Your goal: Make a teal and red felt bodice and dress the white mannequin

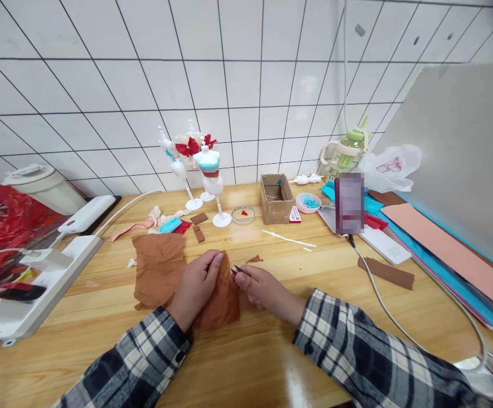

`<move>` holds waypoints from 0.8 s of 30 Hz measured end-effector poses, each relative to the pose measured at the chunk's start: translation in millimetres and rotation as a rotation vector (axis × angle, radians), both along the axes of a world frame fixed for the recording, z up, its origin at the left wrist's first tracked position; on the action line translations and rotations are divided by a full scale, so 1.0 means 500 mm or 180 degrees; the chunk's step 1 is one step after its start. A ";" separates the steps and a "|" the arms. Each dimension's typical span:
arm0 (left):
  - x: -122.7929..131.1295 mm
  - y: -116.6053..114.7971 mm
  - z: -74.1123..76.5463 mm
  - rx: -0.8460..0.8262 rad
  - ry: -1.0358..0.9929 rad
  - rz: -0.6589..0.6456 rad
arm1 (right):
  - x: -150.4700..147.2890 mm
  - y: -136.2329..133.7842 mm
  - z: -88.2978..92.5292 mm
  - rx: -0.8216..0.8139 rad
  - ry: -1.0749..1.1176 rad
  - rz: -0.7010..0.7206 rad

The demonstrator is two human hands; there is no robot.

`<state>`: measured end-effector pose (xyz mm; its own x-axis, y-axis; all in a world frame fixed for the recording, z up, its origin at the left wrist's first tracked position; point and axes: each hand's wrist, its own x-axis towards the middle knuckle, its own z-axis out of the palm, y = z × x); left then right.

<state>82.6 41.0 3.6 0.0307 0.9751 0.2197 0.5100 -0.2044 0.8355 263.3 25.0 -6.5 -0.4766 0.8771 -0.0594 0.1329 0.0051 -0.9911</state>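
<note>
My left hand point(202, 286) is closed on a crinkled brown sheet of crepe paper point(225, 306), pinching its upper edge between thumb and fingers. Facing it from the right, my right hand point(266, 286) grips a small dark tool point(236, 270) with two pointed tips, which are at the paper's right edge. Most of the tool is hidden in the hand, so I cannot tell whether it is tweezers or small scissors. A wider brown crepe sheet point(157, 266) lies flat to the left, partly behind my left hand. One brown scrap point(255, 259) rests just beyond my right hand.
White mannequin stands point(212, 184) with coloured paper clothing stand at the back. Nearby are a clear ring point(243, 214), a cardboard box point(276, 212) and a pink bowl point(301, 202). A phone point(349, 204) stands at right beside paper sheets point(463, 249); a power strip point(55, 283) lies left.
</note>
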 end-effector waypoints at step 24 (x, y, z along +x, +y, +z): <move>0.058 -0.084 -0.008 -0.3439 -0.2793 -0.2177 | 0.022 0.028 0.008 -0.1378 0.1014 -0.0913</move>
<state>111.7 -1.2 -0.3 0.7638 0.5304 -0.3678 -0.1373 0.6903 0.7104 274.5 38.9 -2.6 -0.2778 0.9012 -0.3328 -0.2342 -0.3995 -0.8863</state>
